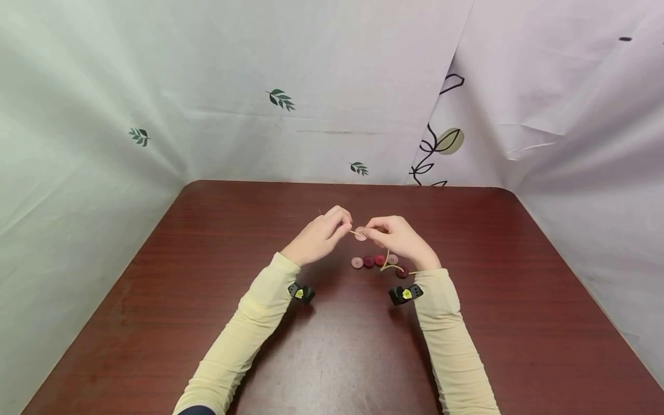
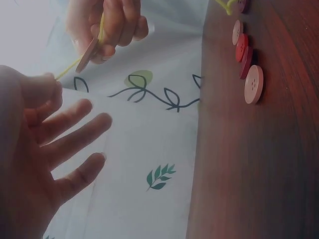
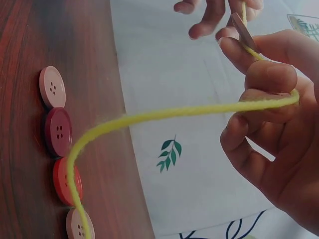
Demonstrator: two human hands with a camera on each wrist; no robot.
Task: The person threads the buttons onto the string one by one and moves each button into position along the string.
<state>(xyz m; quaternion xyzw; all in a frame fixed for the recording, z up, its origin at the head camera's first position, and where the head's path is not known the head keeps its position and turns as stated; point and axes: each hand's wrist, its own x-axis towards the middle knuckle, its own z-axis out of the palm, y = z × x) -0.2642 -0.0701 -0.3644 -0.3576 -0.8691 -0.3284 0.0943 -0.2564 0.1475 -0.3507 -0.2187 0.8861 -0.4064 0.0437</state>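
Both hands hover above the dark red table (image 1: 332, 346). My right hand (image 1: 376, 231) pinches a pale pink button (image 1: 360, 233) on edge, and a yellow yarn (image 3: 174, 112) runs through the button, across the curled fingers and down to the table. My left hand (image 1: 343, 226) pinches the yarn's short end just left of the button, its other fingers (image 2: 75, 144) spread. In the left wrist view the button (image 2: 88, 53) sits tilted in the right hand's fingertips. Below the hands lies a row of buttons: pink (image 1: 357, 262), dark red (image 1: 368, 261), red (image 1: 380, 260), pink (image 1: 392, 259).
Another dark button (image 1: 402, 272) lies by the right wrist with yarn (image 1: 391, 266) curling over it. Pale cloth with leaf prints (image 1: 280, 99) hangs behind and beside the table. A small black camera (image 1: 301, 293) sits on each wrist.
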